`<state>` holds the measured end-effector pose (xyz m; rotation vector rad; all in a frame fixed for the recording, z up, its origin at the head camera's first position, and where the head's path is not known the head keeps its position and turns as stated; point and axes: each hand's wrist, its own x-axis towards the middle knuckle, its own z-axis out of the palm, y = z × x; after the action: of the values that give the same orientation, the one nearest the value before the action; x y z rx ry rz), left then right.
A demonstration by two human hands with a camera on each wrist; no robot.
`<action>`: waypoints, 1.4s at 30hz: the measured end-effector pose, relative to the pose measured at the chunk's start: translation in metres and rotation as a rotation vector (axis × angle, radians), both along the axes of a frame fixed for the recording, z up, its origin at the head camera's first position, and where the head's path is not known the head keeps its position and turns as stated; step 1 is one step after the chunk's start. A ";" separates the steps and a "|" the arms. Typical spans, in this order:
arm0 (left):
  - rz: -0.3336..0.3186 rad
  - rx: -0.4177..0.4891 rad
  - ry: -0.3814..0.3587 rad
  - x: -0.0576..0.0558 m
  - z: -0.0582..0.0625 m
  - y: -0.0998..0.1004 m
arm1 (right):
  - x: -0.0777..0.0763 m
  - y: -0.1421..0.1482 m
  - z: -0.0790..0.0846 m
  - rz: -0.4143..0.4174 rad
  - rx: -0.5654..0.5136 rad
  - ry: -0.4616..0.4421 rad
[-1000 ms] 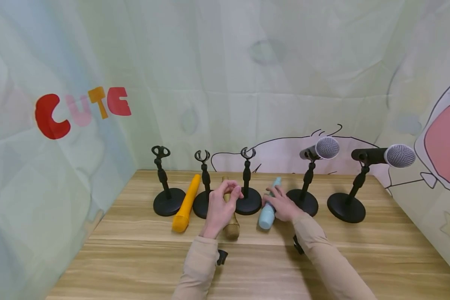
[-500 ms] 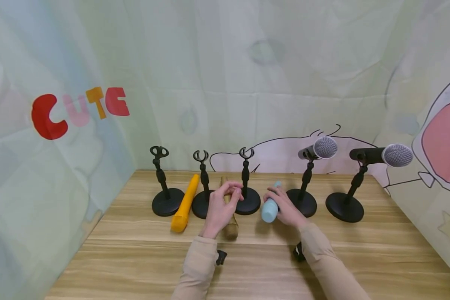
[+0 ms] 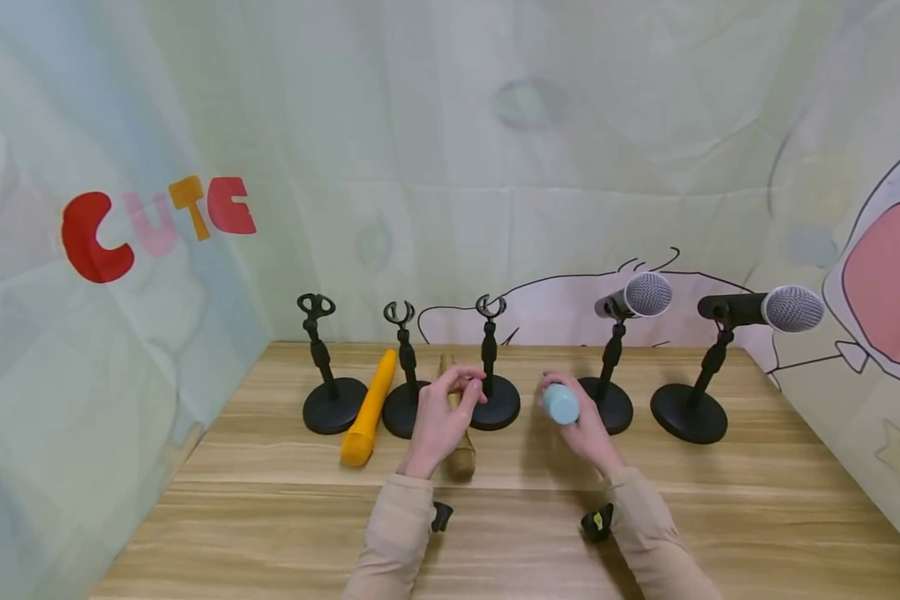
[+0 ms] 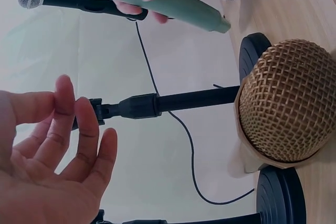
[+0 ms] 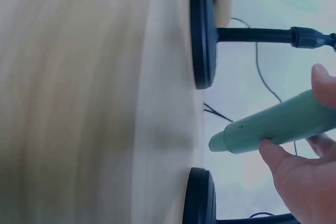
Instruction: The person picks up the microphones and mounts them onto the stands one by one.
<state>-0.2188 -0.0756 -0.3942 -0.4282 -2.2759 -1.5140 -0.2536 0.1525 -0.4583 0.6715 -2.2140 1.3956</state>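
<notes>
My right hand [image 3: 583, 427] grips a light blue microphone [image 3: 561, 404] around its body, its head end turned toward me. The right wrist view has the microphone's tapered tail [image 5: 247, 132] pointing down, off the table. My left hand [image 3: 441, 421] hovers over a gold microphone [image 3: 461, 458] that lies on the table; its fingers [image 4: 86, 135] are loosely bent and hold nothing. In the left wrist view the gold mesh head [image 4: 289, 100] is close by. Just beyond that hand stands a black microphone stand [image 3: 490, 358] with a bare clip on top.
Two more stands with bare clips, a middle one [image 3: 405, 358] and a left one [image 3: 321, 358], flank an orange microphone [image 3: 371, 408]. On the right, two stands carry black microphones with silver heads, a nearer one [image 3: 633, 297] and a far-right one [image 3: 761, 309]. A printed curtain [image 3: 450, 125] backs the wooden table [image 3: 270, 533].
My right hand has taken hold of the light blue microphone and lifted it off the table, tilting its head end up toward me and shifting slightly right. The left hand has stayed in place.
</notes>
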 end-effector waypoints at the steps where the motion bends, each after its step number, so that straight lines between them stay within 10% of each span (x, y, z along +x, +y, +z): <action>1: -0.001 -0.001 -0.003 0.000 0.000 0.000 | 0.002 -0.001 0.001 -0.013 -0.030 -0.020; 11: -0.005 -0.005 -0.026 0.000 -0.003 0.001 | 0.036 -0.013 0.032 -0.135 -0.207 -0.108; 22: 0.016 0.028 -0.022 -0.009 -0.010 0.001 | 0.033 -0.014 0.033 -0.130 -0.247 -0.059; 42: -0.056 0.115 -0.277 -0.052 0.001 0.015 | 0.035 -0.010 0.033 -0.138 -0.238 -0.123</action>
<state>-0.2704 -0.0603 -0.3935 -0.2656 -2.3811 -1.8207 -0.2189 0.1427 -0.4255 0.3521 -2.0931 1.6317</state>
